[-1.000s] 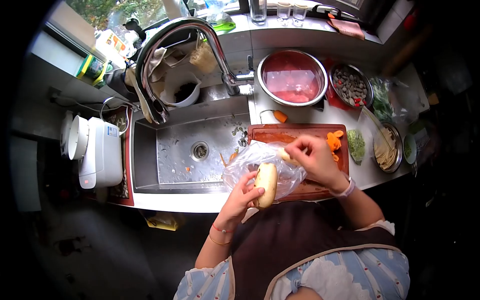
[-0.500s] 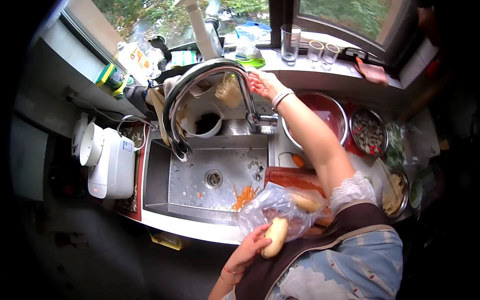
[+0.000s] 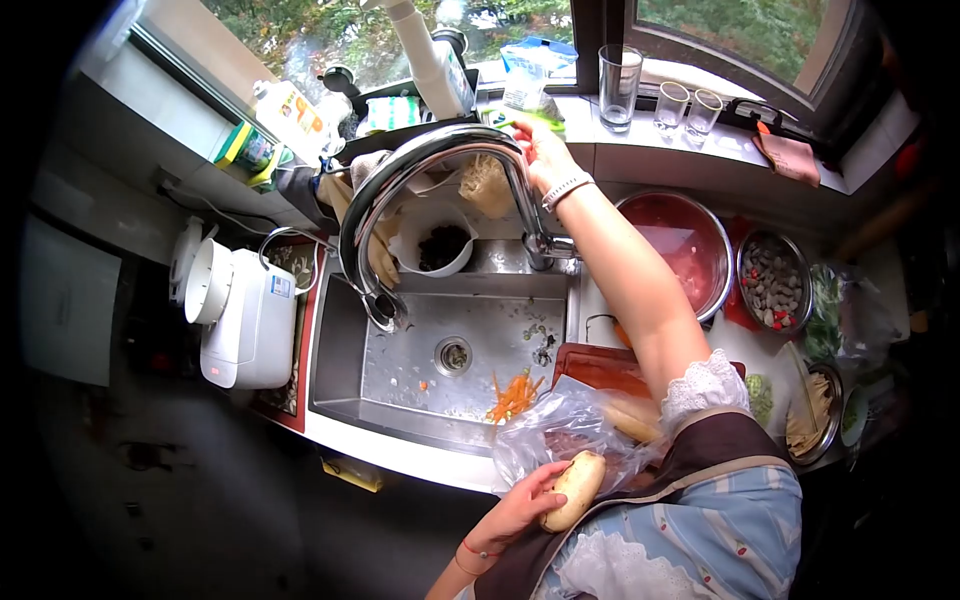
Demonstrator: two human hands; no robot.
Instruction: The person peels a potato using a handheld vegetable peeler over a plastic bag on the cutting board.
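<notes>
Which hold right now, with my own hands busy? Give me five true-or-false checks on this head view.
1. The left hand holds a pale elongated vegetable. True.
2. The right hand is inside the plastic bag. False: it is raised beside the faucet.
3. Orange peelings lie in the sink. True.
4. The white container behind the sink is empty. False: something dark is in it.
5. Three glasses stand on the windowsill. True.

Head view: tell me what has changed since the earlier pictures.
The right hand has left the second root at the plastic bag and reached forward beside the faucet; whether it touches the faucet is unclear. The left hand still holds its pale root.
</notes>
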